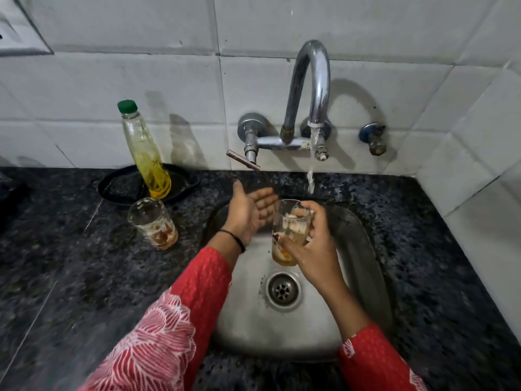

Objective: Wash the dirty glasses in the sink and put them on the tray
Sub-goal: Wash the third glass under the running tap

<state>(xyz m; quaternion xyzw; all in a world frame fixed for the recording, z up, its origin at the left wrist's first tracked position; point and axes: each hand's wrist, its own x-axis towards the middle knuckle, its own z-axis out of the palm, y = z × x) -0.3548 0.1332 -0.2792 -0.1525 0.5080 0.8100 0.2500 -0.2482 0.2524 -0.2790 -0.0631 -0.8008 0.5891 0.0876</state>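
My right hand grips a dirty glass with orange-brown residue at its bottom, held upright over the steel sink, just in front of the water stream. My left hand is open, palm up, right beside the glass's left side, holding nothing. A second dirty glass with brown dregs stands on the dark granite counter to the left of the sink.
The chrome tap on the tiled wall runs water into the sink, above the drain. A green-capped bottle of yellow liquid stands in a black tray at the back left. A small valve sticks out of the wall at the right.
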